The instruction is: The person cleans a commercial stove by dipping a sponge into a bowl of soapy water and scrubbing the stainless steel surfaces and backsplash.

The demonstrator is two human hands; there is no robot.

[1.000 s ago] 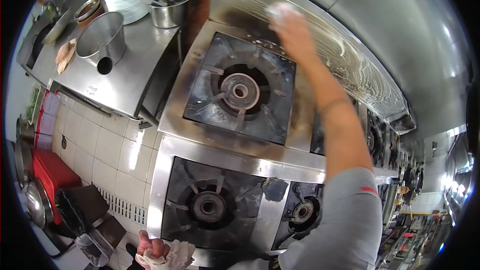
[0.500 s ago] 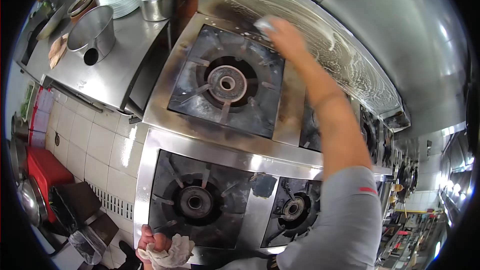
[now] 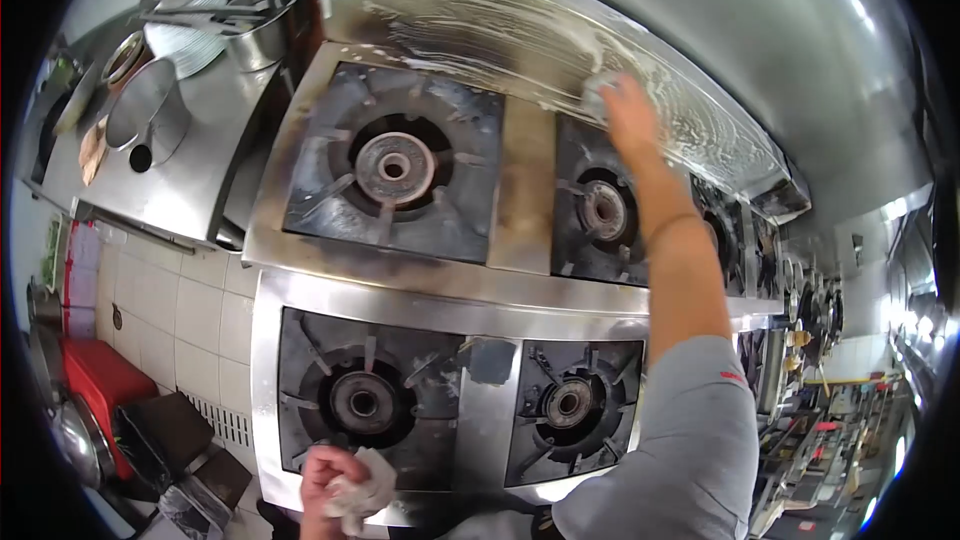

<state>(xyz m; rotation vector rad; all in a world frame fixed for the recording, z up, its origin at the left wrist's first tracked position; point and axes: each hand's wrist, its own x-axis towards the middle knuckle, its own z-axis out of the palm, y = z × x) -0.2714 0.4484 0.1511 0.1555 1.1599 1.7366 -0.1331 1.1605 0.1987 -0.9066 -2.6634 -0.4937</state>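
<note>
My right hand [image 3: 632, 120] reaches far forward, its fingers pressing a whitish scrubbing pad [image 3: 601, 90] against the steel backsplash [image 3: 450, 15]. Streaks of white suds cover that panel. The pad's exact kind is partly hidden by the fingers and blurred. Low in the view, my left hand [image 3: 330, 475] is closed around a crumpled off-white cloth [image 3: 365, 490] above the stove's front edge. Below the right arm lies the gas stove [image 3: 525, 190], with round burners such as the large rear-left one [image 3: 395, 168] and the front-left one [image 3: 364, 402].
A steel side table [image 3: 180, 180] at left carries a steel pot [image 3: 265, 35], stacked white plates [image 3: 190, 45] and a tapered metal vessel [image 3: 150, 115]. On the tiled floor [image 3: 200, 310] stands a red container [image 3: 105, 380]. Shelves [image 3: 830, 460] with utensils are at far right.
My right hand has slid rightward along the backsplash with the pad. The view has shifted, so the stove appears further left. My left hand still holds the cloth, slightly raised.
</note>
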